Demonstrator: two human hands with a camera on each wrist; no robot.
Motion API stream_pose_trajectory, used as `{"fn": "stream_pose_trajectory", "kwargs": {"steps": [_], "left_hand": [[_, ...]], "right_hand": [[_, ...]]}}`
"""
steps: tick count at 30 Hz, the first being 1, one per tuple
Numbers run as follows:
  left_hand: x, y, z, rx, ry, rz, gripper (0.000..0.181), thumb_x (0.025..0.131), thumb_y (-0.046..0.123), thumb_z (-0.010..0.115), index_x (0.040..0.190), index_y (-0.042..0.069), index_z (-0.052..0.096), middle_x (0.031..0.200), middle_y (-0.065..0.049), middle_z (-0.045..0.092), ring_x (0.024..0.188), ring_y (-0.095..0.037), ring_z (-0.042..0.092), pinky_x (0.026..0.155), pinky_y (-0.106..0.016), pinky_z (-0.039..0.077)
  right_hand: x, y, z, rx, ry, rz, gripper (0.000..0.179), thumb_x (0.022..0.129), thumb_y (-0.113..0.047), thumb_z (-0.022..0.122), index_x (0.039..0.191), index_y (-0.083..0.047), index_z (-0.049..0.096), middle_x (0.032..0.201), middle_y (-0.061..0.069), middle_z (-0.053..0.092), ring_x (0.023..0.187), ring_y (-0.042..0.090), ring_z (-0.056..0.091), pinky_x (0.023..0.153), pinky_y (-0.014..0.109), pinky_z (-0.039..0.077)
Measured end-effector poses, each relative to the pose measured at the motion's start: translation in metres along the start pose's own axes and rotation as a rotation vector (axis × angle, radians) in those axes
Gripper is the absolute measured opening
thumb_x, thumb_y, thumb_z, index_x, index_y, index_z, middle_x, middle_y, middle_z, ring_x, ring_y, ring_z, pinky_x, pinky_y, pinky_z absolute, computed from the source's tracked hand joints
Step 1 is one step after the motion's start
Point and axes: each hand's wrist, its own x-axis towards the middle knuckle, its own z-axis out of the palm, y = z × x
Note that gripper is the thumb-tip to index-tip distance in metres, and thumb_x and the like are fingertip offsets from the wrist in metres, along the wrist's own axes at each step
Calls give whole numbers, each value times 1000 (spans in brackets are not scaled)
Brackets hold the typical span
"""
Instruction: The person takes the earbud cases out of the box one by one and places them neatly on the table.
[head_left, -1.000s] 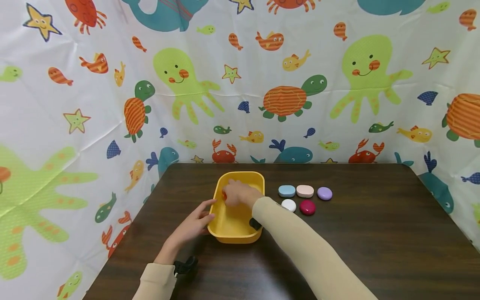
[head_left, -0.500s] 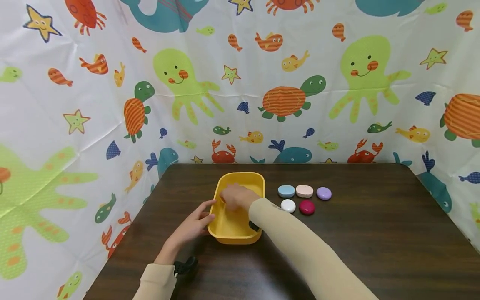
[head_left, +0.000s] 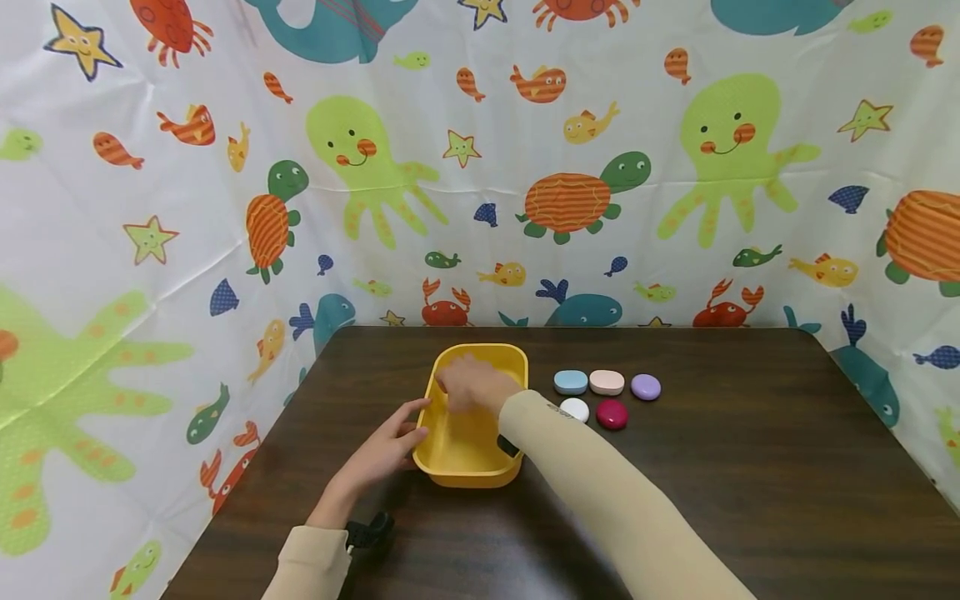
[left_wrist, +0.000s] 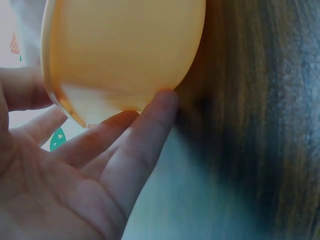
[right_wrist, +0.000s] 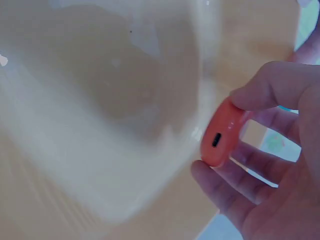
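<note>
My right hand is inside the yellow plastic bin, near its far left part. In the right wrist view it pinches a small orange-red earbud case between thumb and fingertips. A dark port slot shows on the case, which is close to the bin's wall; whether they touch I cannot tell. From the head the case is hidden by the hand. My left hand rests against the bin's left side. In the left wrist view its fingers are nearly straight and touch the bin's outer wall.
Right of the bin lie several small rounded cases: light blue, pale pink, purple, white and dark red. They sit on a dark wooden table. A curtain with sea animals hangs behind.
My right hand has shifted very slightly within the bin, and the orange-red case glimpsed earlier in the head view is now hidden by it. My left hand stays against the bin.
</note>
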Motion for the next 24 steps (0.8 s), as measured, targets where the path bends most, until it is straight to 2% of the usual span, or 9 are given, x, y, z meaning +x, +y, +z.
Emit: {"fn": "stream_pose_trajectory", "kwargs": {"steps": [10,17,24], "left_hand": [[1,-2,5,1,-18,-2,52,106,21,52,155,20,36,144,-25,51,117,-35,63,92,-53,57],[-1,0,2,-10,-27,3,53,107,25,52,156,20,35,144,-25,50,116,-33,63,92,-52,57],[0,2,-2,-16,-42,8,54,107,24,52,157,18,32,144,-27,49,116,-34,63,92,-51,57]], "right_hand": [[-20,0,-21,-84,55,-30,22,88,-24,74,108,-20,63,105,1,54,102,21,45,76,31,48],[-35,3,-30,-71,93,-34,32,89,-27,73,119,-18,65,111,1,51,105,20,42,78,28,48],[-51,8,-34,-33,175,-57,36,87,-28,74,121,-18,65,110,0,51,103,18,43,77,27,47]]}}
